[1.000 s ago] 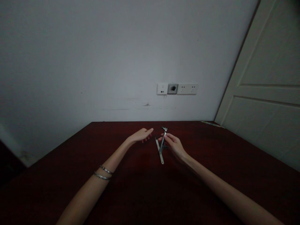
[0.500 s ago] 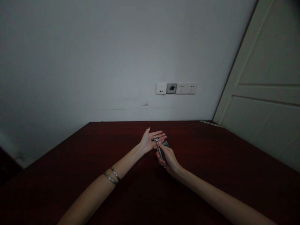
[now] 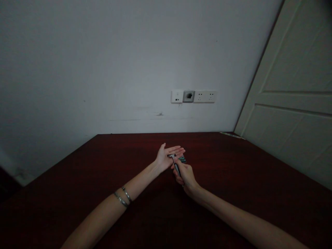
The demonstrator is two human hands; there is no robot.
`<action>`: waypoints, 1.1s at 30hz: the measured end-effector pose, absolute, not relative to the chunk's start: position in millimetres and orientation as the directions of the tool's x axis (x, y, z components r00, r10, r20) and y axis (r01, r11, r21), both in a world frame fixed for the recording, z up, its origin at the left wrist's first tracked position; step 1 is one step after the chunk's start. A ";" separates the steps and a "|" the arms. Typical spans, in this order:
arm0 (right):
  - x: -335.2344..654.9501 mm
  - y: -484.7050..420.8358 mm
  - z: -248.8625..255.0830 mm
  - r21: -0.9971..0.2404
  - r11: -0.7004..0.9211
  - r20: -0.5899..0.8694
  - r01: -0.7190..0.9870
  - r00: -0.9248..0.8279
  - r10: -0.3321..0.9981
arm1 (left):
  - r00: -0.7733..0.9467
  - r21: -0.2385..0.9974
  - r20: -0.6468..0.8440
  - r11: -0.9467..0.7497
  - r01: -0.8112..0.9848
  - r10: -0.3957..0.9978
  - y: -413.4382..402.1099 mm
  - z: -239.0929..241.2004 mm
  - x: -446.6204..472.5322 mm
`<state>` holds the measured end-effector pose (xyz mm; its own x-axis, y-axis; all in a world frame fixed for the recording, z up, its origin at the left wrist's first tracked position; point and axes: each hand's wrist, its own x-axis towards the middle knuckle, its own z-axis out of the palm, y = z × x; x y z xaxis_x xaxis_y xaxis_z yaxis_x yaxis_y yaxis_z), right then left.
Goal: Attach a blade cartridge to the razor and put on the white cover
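Note:
My right hand [image 3: 186, 175] is closed around the dark handle of a razor [image 3: 176, 168]. The razor's wide head points up and away, over the palm of my left hand [image 3: 166, 157]; whether it touches the skin I cannot tell. That left hand is held palm up with its fingers stretched out toward the right. Partly hidden behind both hands, a small green and dark packet [image 3: 182, 159] shows on the table; its kind is not clear.
Beneath my arms is a dark red-brown table [image 3: 124, 152] that reaches the wall. A row of sockets [image 3: 204, 97] is on the wall. At the far right corner lies a thin pale strip [image 3: 232, 135], beside a panelled door [image 3: 293, 114].
The razor's head sits slightly lower against my left palm. My left hand has shifted a little, fingers still stretched out, and the whole view has moved slightly.

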<state>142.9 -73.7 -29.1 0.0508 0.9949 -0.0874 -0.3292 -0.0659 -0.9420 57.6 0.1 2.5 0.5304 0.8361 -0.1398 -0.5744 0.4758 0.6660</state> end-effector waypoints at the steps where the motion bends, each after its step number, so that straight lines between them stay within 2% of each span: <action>1: 143.2 -73.0 -29.8 -0.943 -0.064 -0.085 -0.327 0.052 0.995 | 0.532 0.667 -0.140 0.476 -0.573 0.835 -0.1 2.7 57.9; 8: 146.8 -63.4 -40.5 -0.945 -0.085 -0.104 -0.315 0.046 0.994 | 0.486 0.687 -0.225 0.491 -0.536 0.845 -1.8 2.7 56.0; 16: 150.3 -57.7 -41.9 -0.941 -0.053 -0.061 -0.334 0.012 0.998 | 0.410 0.627 -0.222 0.452 -0.634 0.885 19.7 -18.0 44.3; 23: 155.8 -56.4 -36.0 -0.942 -0.016 -0.025 -0.335 0.023 0.999 | 0.292 0.752 -0.252 0.377 -0.541 0.923 47.0 -40.7 19.3; 33: 157.4 -55.7 -38.4 -0.952 -0.008 -0.011 -0.306 0.008 1.000 | 0.248 0.849 -0.197 0.291 -0.440 0.949 48.6 -45.4 18.2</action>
